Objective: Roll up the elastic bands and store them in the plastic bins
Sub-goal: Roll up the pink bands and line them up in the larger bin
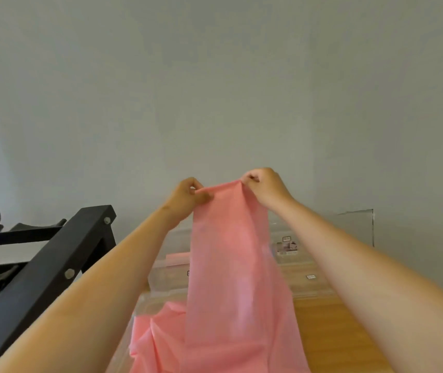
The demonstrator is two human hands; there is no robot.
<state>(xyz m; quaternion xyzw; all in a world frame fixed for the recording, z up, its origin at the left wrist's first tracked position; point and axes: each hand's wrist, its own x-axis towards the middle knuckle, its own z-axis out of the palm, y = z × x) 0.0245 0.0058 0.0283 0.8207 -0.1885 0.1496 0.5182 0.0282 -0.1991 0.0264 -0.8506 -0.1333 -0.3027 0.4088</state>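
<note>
Pink band held up by its top edge, clear bins behind at twelve o'clock.

Your elastic band (231, 265) hangs long, its tail bunched at six o'clock; start rolling crooked and it may telescope, misfitting the plastic bins (309, 265). Your left hand (186, 199) and right hand (264, 187) each pinch a top corner, fingers closed.

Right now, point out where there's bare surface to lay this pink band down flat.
The bare wooden tabletop lies between the hanging pink band and the right forearm, in front of the clear plastic bins. The left is crowded: bunched band, then the black metal frame. Left hand and right hand pinch the band's top edge.
</note>
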